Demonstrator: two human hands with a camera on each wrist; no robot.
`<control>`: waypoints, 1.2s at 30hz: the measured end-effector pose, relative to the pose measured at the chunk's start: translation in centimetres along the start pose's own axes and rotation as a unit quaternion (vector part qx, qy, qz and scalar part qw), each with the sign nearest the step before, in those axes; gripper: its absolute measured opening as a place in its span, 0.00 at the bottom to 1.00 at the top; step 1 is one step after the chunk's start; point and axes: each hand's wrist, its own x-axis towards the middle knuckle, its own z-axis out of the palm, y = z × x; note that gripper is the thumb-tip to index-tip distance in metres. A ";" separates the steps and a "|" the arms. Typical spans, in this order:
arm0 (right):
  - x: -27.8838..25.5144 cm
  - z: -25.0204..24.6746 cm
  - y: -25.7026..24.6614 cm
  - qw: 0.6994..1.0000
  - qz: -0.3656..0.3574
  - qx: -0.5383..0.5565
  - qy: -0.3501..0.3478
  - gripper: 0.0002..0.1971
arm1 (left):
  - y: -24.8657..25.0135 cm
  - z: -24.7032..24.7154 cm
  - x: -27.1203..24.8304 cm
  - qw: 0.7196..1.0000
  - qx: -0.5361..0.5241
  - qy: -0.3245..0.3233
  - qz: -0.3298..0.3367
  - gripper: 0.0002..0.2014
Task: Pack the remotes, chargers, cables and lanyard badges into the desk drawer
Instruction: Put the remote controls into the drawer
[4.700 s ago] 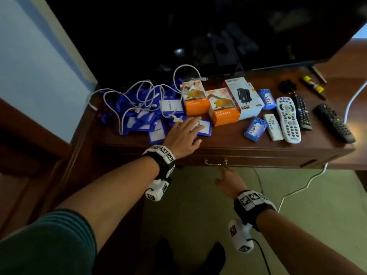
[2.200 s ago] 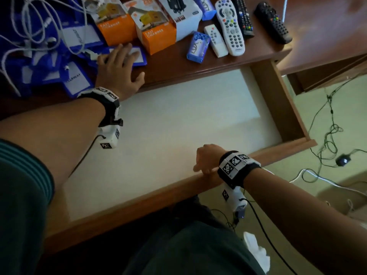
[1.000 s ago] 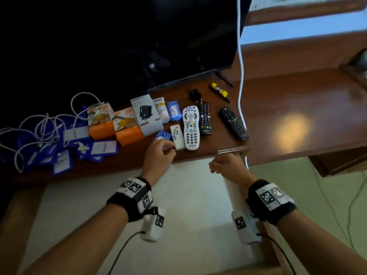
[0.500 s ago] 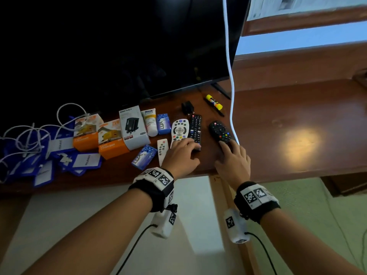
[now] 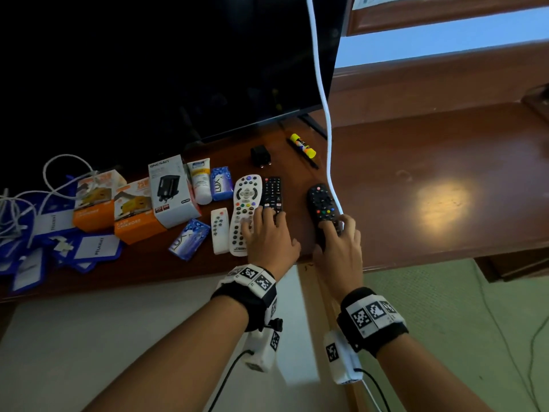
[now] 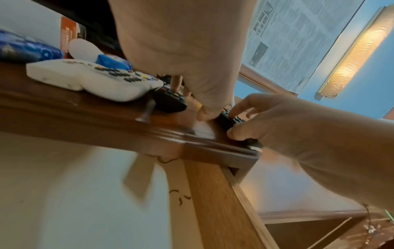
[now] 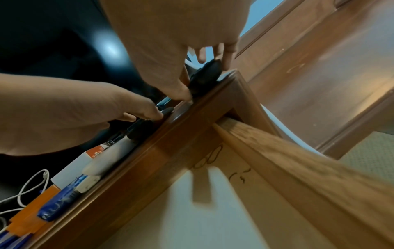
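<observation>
The right hand (image 5: 337, 248) grips a black remote (image 5: 322, 208) with coloured buttons at the desk's (image 5: 445, 188) near edge. The left hand (image 5: 269, 236) lies with fingers on a slim black remote (image 5: 272, 191) beside a white one (image 5: 245, 209), above the open drawer (image 5: 118, 337); whether it grasps cannot be told.

A dark, polished wooden counter (image 5: 439, 162) runs along a pale blue wall (image 5: 445, 40) trimmed with wooden rails, and a warm patch of reflected light (image 5: 442, 200) shines on its right part. A large black television screen (image 5: 166, 63) stands at the counter's back edge on the left, dark and unlit. Below the front edge on the right lies pale green carpet (image 5: 463, 319), and the left wrist view shows a long glowing wall lamp (image 6: 349, 53) high on the blue wall.
</observation>
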 end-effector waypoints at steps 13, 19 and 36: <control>1.1 -0.8 0.2 0.998 0.024 0.030 -0.040 0.10 | 2.0 1.4 -2.6 0.993 -0.117 0.018 -0.019 0.21; -1.1 -2.5 0.5 0.977 0.115 0.145 -0.103 0.23 | 0.7 1.8 -6.1 0.949 -0.311 -0.011 -0.043 0.36; -15.0 4.3 -0.4 0.776 0.412 0.365 -0.308 0.15 | -6.1 5.5 -18.0 0.832 -0.437 -0.259 -0.222 0.46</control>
